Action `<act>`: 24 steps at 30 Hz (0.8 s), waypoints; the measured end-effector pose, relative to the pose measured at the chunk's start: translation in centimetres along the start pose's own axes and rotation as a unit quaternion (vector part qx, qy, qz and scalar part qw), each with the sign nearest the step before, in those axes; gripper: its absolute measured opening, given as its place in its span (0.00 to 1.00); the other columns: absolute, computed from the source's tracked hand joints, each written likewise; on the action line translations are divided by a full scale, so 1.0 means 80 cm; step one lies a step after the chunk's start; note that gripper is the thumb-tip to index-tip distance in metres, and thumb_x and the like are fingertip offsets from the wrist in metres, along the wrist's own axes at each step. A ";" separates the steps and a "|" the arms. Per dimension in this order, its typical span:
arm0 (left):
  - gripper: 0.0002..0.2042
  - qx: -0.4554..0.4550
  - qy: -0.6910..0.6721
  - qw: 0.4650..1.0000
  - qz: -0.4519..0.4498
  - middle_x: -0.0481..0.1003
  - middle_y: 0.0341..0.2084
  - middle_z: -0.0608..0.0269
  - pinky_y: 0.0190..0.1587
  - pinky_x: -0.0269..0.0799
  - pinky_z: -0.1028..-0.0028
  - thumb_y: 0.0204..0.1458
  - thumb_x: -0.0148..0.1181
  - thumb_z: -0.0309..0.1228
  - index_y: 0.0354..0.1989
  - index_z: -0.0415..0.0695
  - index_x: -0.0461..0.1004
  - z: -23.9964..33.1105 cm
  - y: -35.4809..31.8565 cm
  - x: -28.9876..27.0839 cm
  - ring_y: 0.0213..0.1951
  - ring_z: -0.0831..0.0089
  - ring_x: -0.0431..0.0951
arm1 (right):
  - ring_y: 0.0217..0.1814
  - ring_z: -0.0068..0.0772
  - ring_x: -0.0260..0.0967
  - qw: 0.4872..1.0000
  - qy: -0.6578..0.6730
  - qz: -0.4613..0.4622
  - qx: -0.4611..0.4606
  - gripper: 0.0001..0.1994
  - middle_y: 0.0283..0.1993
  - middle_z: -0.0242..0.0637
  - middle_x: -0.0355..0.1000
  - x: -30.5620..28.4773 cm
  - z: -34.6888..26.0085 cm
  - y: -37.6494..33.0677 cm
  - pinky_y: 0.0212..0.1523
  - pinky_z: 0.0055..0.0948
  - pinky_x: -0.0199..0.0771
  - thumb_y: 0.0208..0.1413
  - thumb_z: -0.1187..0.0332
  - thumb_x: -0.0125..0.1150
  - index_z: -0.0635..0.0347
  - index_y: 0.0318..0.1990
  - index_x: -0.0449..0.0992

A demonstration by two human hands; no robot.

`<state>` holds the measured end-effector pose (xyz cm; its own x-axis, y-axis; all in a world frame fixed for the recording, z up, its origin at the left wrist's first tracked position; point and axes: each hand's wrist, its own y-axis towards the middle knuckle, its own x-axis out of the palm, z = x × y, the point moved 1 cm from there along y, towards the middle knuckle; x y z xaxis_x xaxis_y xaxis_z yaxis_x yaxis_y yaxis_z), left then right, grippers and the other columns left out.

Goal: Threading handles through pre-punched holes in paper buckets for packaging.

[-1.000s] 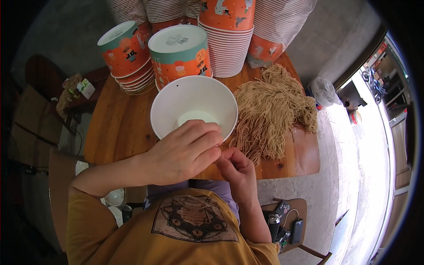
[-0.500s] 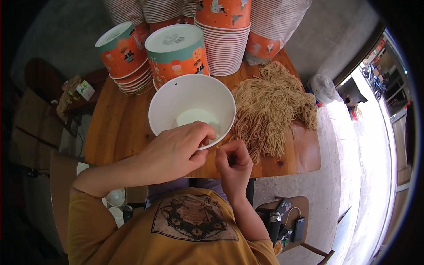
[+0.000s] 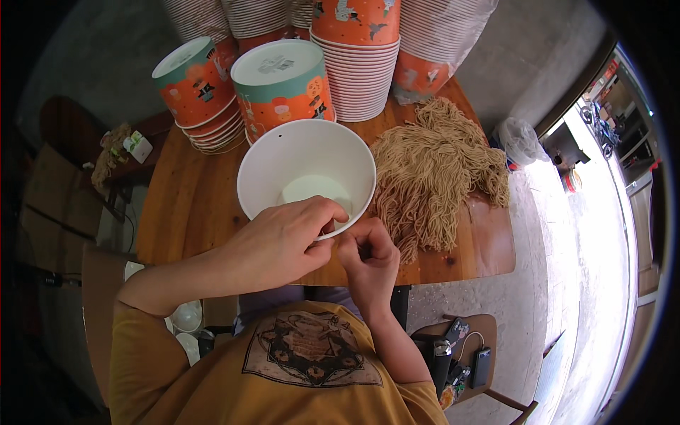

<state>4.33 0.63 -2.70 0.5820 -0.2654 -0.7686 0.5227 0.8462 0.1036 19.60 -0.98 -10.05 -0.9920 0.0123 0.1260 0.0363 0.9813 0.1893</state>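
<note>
A white paper bucket (image 3: pixel 273 166) stands upright at the near part of the wooden table, its mouth facing me. A small dark hole shows in its far wall, just below the rim. My left hand (image 3: pixel 283 237) reaches over the near rim, fingers bent inside and thumb outside, gripping the wall. Right beside it, at the outer side of the rim, my right hand (image 3: pixel 370 265) is closed in a pinch. Whatever lies between those fingertips is hidden. To the right, a heap of tan cords (image 3: pixel 439 170) lies loose on the wood.
Upturned orange and green buckets (image 3: pixel 283 88) stand nested behind the white one, with a shorter stack (image 3: pixel 195 88) to their left. Taller stacks (image 3: pixel 354 71) line the back, one in clear plastic (image 3: pixel 443 42). A stool (image 3: pixel 485 326) holding a phone and cable stands at lower right.
My right hand has moved slightly left and up, closer to the rim and my left hand. The white bucket has shifted very slightly left; my left hand keeps its grip.
</note>
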 end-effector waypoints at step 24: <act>0.08 -0.100 -0.127 0.977 -0.141 0.74 0.28 0.58 0.36 0.70 0.69 0.59 0.51 0.31 0.37 0.39 0.70 -0.020 0.039 -0.014 0.31 0.68 0.74 | 0.18 0.21 0.61 0.981 -0.190 -0.024 -0.017 0.07 0.18 0.33 0.64 -0.006 -0.025 0.003 0.24 0.23 0.66 0.54 0.75 0.59 0.59 0.32 0.66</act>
<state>4.33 4.32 -2.56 0.5816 -0.5853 -0.5650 0.5673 0.7896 -0.2340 20.36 -1.11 -8.11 -0.9661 0.0431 -0.2546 -0.0142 0.9756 0.2191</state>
